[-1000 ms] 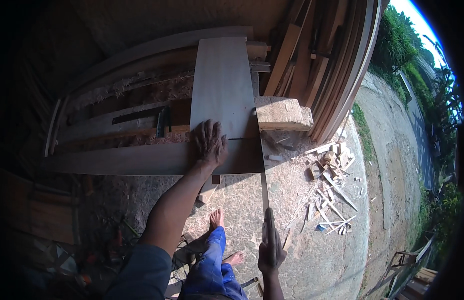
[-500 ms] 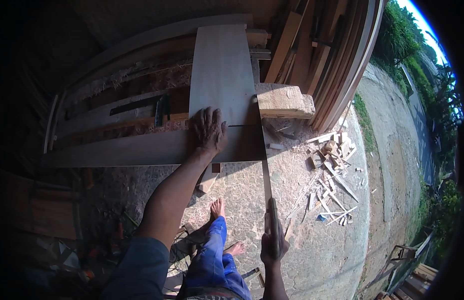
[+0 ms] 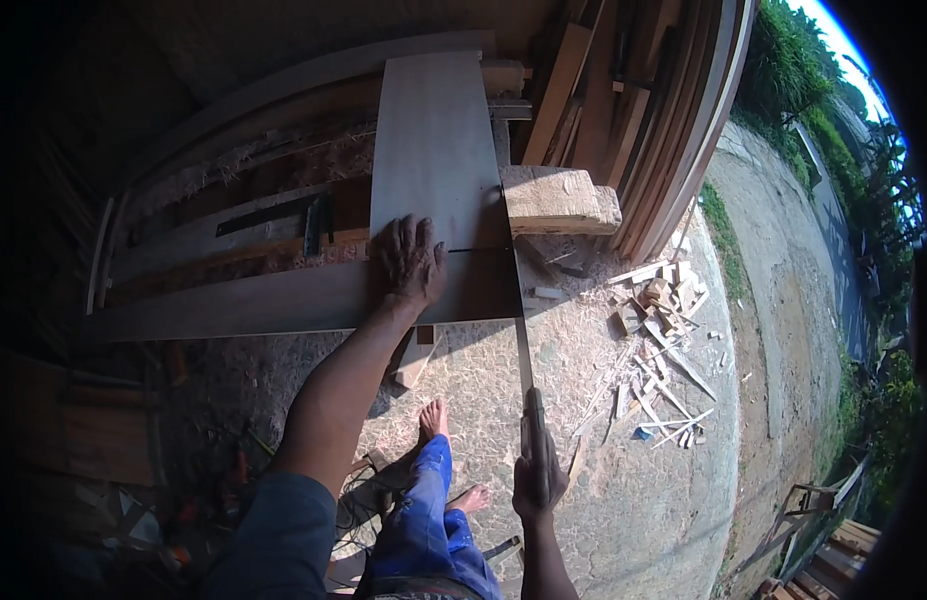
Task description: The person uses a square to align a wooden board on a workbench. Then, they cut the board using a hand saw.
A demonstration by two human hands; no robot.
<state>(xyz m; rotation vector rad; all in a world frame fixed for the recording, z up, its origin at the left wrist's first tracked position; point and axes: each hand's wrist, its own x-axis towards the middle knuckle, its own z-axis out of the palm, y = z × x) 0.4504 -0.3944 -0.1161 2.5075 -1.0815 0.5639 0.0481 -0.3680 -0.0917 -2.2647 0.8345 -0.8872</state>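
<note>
My left hand (image 3: 413, 265) lies with fingers spread on a wide pale board (image 3: 430, 130), where it meets a long board (image 3: 233, 303) along the bench's near side. A short dark slit or line runs from near my fingers toward the right edge. My right hand (image 3: 539, 480) is wrapped round the handle of a handsaw (image 3: 525, 360), low and to the right. Its narrow-looking blade points away from me along the wide board's right edge; the teeth are too small to make out.
A thick timber block (image 3: 558, 200) juts out right of the board. On the bench lies a dark try square (image 3: 308, 220). Upright planks (image 3: 673, 150) lean at the far right. Wood offcuts (image 3: 663, 330) litter the floor, and my bare feet (image 3: 433, 418) stand below the bench.
The handsaw and my right hand have shifted slightly forward along the board's edge. My left hand stays on the board; the whole view has drifted a little.
</note>
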